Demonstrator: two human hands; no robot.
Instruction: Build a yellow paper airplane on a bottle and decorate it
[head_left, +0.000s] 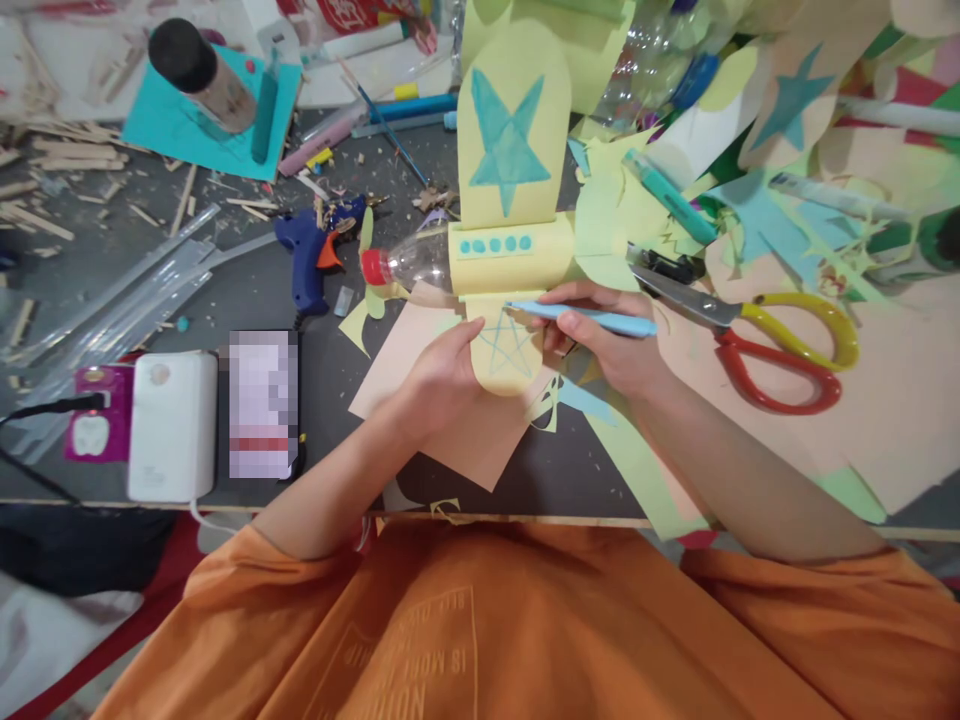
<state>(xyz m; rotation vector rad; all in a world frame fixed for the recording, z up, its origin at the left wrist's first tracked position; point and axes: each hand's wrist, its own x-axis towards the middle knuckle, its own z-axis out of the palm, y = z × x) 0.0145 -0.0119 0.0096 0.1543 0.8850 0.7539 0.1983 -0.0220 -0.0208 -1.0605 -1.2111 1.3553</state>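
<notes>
Holding one pen (621, 322), five dots (496, 245) nearby

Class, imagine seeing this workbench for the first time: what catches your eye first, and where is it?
First, the bottle wrapped in yellow paper near the centre, with a filled blue star on the flap above it. Below, the left hand holds the lower flap while the right hand has a blue pen at its outlined star. Then the scissors, right, and glue gun, left, stand out.
</notes>
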